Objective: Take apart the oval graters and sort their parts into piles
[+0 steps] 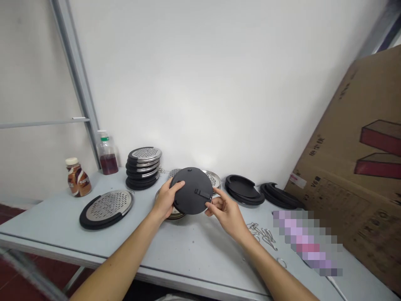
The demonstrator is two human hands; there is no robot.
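My left hand (166,198) grips the left edge of a black round disc (191,196), its thumb across the face. The disc is tilted towards me and has a slotted tab near its right side. At that side my right hand (227,212) is closed, thumb and fingers pinching a small metal wire piece at the rim; most of the piece is hidden. Behind and below the disc, round perforated metal plates (214,179) lie partly covered. Several bent wire clips (261,234) are scattered right of my right hand, with a metal ring (281,262) nearer the front.
Left on the table (175,257) are a perforated disc with black rim (109,205), a stack of similar discs (143,167), a brown bottle (78,177) and a bottle of red liquid (108,156). Black rims (244,190) and a large cardboard box (354,167) stand right.
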